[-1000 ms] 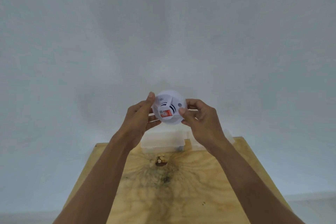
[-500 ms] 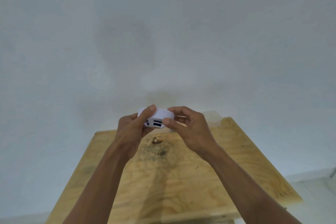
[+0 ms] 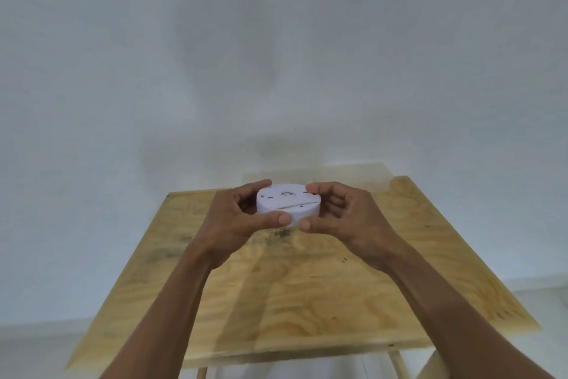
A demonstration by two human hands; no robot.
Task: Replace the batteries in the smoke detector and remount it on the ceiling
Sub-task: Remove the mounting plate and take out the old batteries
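Note:
A round white smoke detector (image 3: 288, 204) is held between both hands above the far half of a wooden table (image 3: 307, 292). Its flat back, with small slots and a round centre, faces up towards me. My left hand (image 3: 236, 218) grips its left side, thumb on the near rim and fingers over the far rim. My right hand (image 3: 344, 218) grips the right side the same way. The detector's underside is hidden.
A clear plastic box (image 3: 353, 178) sits at the table's far edge against the white wall (image 3: 276, 55), blurred. Dark stains (image 3: 276, 234) mark the plywood below the hands. Pale floor shows at the lower left and right.
The detector has been turned from its vented front facing me to its flat back facing up, and both hands have lowered it towards the table. More of the table has come into view.

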